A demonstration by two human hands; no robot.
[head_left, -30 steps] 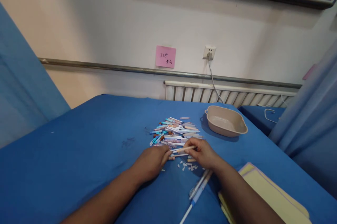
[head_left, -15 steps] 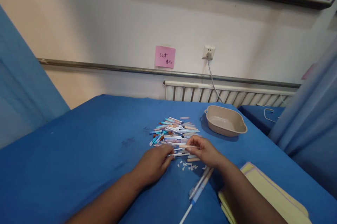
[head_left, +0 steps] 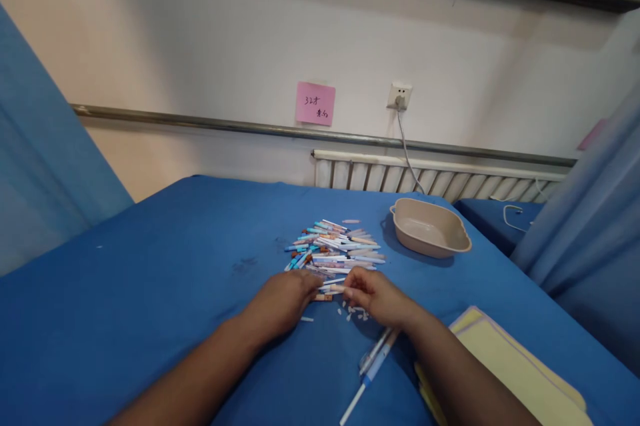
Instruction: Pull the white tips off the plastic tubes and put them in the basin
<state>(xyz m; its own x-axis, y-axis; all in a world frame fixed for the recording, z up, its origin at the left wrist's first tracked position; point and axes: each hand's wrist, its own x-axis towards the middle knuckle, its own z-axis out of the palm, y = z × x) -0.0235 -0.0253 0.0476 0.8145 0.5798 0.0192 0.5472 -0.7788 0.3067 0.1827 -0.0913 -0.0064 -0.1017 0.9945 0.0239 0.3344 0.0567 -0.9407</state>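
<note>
My right hand [head_left: 377, 296] pinches a slim pen with a peach-coloured barrel [head_left: 338, 288], its tip pointing left. Facing it, my left hand [head_left: 287, 301] is closed palm-down at the pen's other end; what its fingers grip is hidden. An orange pen part [head_left: 323, 297] lies just beside my left fingertips. Behind both hands spreads a heap of pens [head_left: 340, 246] in white, blue, pink and brown. Small white pieces [head_left: 357, 313] are scattered below my right hand. A short white stick [head_left: 307, 319] rests under my left hand.
Pens, one with a blue band [head_left: 375, 366], lie near my right forearm. A folded yellow cloth [head_left: 525, 366] is at the lower right. At the back right stands a tan basin [head_left: 430, 226] on the blue-covered table [head_left: 165, 266].
My right hand has moved left and slightly down with the peach pen, closer to my left hand. My left hand has shifted slightly left. The short white stick now shows beneath it.
</note>
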